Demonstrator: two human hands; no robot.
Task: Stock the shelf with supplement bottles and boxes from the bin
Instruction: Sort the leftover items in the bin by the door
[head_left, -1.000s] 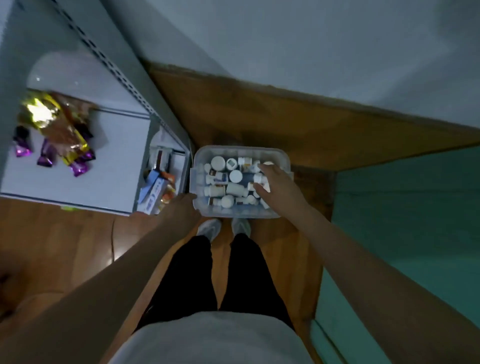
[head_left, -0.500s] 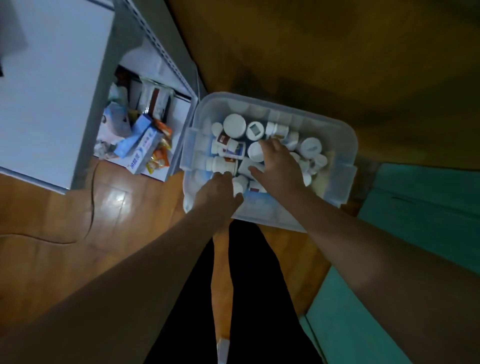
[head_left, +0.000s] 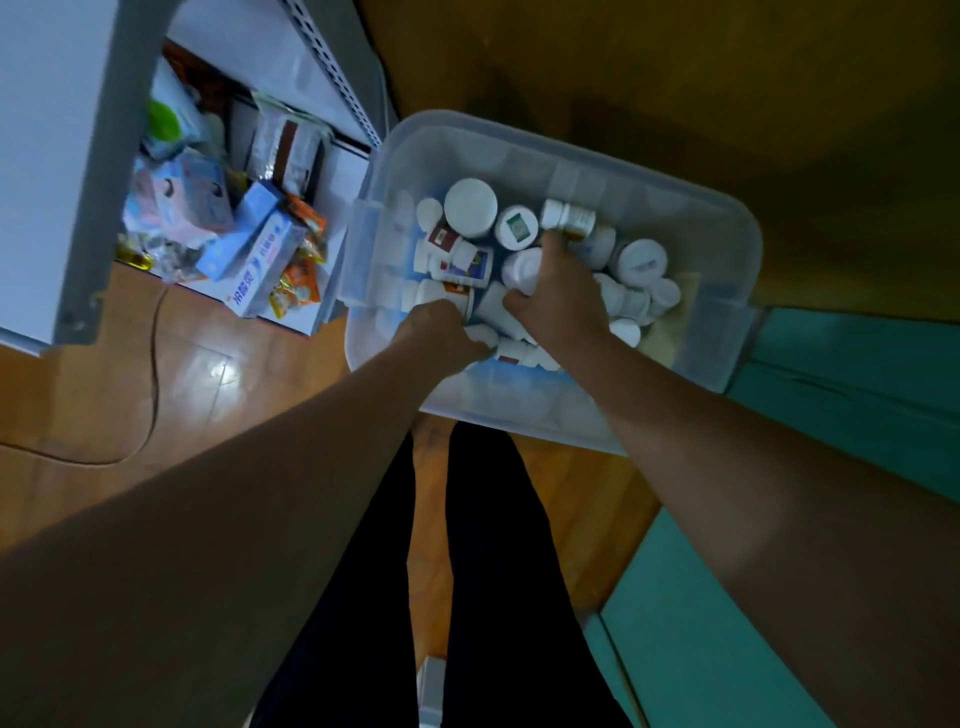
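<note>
Hands both down in the clear plastic bin (head_left: 717, 332) on the wood floor, my left hand (head_left: 441, 332) curled over white supplement bottles (head_left: 470, 208), hold unclear, my right hand (head_left: 558, 296) gripped a white bottle (head_left: 522, 267), metal shelf (head_left: 104, 171) beside bin, left, toothpaste boxes (head_left: 265, 260) on bottom tier.

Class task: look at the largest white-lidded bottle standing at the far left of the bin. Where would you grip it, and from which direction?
Grip the large bottle around the rim of its round lid, coming straight down from above. It seems to stand upright with the flat lid facing up, while its sides are crowded by neighbouring bottles and the bin wall, so only the top looks free. Both hands are busy nearer.
</note>
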